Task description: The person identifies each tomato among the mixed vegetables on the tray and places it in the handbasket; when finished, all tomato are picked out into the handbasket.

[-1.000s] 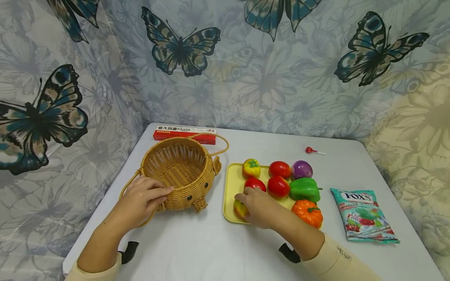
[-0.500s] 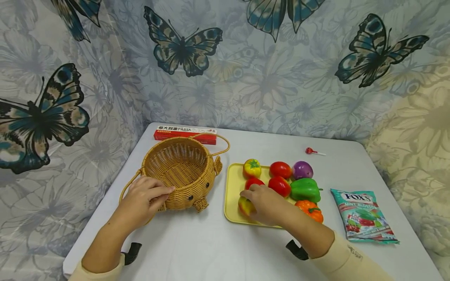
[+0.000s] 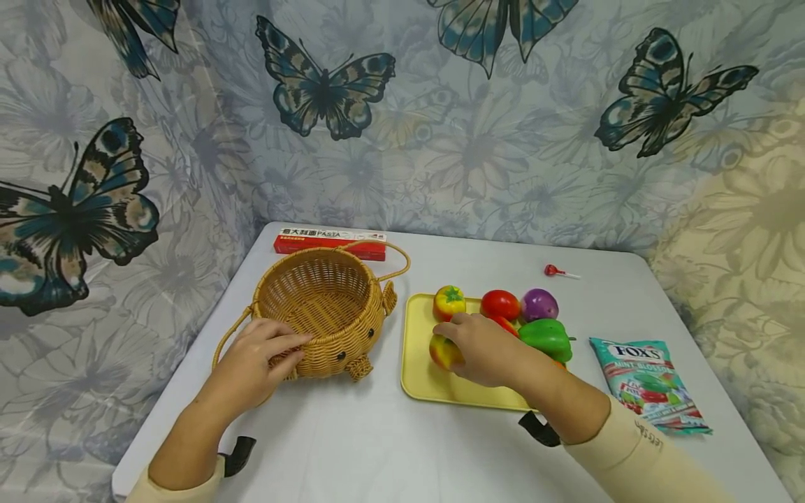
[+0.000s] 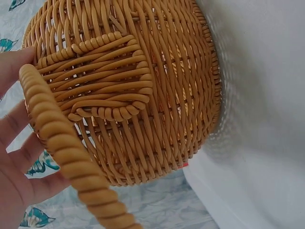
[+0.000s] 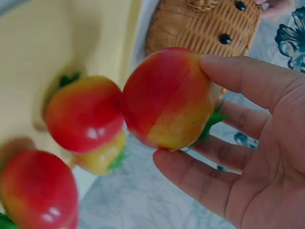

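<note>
While the basket (image 3: 327,363) is gripped at its rim by the left fingers (image 3: 286,342), a fruit (image 5: 167,98) is held between the right fingers (image 5: 195,179), seemingly raised over the tray (image 3: 418,384) below them. The work is judged barely begun: one fruit is grasped, only woven floor (image 3: 321,307) is seen inside the basket, and the pepper (image 3: 545,340), onion (image 3: 539,305) and other pieces (image 3: 499,305) are left beyond the right fingers.
</note>
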`<action>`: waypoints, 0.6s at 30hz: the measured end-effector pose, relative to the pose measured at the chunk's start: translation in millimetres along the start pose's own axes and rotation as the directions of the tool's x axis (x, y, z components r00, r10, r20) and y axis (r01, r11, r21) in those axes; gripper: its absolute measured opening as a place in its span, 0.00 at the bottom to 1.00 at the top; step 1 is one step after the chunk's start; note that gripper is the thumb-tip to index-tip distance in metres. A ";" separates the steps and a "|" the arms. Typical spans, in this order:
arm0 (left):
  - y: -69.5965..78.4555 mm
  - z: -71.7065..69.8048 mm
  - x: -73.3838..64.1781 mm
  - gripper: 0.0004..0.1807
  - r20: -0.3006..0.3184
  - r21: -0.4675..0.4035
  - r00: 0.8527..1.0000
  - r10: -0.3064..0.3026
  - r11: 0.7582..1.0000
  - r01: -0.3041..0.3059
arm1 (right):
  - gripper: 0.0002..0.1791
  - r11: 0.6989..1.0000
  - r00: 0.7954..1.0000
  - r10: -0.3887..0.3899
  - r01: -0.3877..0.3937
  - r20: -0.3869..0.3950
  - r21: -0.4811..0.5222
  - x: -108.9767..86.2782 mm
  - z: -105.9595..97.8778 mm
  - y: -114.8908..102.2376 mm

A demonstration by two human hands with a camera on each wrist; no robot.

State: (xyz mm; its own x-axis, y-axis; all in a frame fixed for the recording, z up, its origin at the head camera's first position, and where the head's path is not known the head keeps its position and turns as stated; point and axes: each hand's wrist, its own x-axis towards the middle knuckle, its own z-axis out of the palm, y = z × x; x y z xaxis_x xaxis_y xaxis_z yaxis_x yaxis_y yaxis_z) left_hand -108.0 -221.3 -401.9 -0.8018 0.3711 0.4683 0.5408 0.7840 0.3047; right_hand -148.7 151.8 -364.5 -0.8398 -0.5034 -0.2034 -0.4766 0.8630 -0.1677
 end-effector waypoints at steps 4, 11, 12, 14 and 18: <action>1.5 -0.6 0.2 0.16 0.024 0.007 1.000 -0.016 1.000 0.016 | 0.33 1.000 1.000 -0.025 0.025 -0.014 -0.012 5.8 -14.5 -1.4; -0.6 0.4 -0.8 0.17 -0.003 0.019 1.000 0.027 0.999 -0.027 | 0.32 0.998 0.998 -0.062 0.062 -0.026 -0.010 26.2 -42.1 -7.6; -1.2 0.7 -1.0 0.17 -0.008 0.017 0.999 0.033 0.999 -0.033 | 0.32 0.998 0.997 -0.070 0.070 -0.031 -0.010 29.8 -45.9 -8.8; -2.6 1.8 -1.2 0.17 -0.016 0.018 0.999 0.044 0.999 -0.043 | 0.32 0.997 0.996 -0.079 0.079 -0.039 -0.016 37.0 -52.7 -12.1; -4.8 3.8 -1.3 0.17 -0.033 0.027 0.997 0.072 0.997 -0.072 | 0.32 0.993 0.991 -0.113 0.112 -0.067 -0.025 49.4 -63.5 -18.6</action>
State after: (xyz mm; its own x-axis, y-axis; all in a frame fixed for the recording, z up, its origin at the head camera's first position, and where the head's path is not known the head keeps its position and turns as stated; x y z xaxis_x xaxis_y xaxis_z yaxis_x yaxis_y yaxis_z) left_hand -110.5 -223.6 -407.2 -0.7517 0.4103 0.5163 0.5899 0.7684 0.2482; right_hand -197.8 113.6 -310.2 -0.7958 -0.5940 -0.1179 -0.5741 0.8020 -0.1650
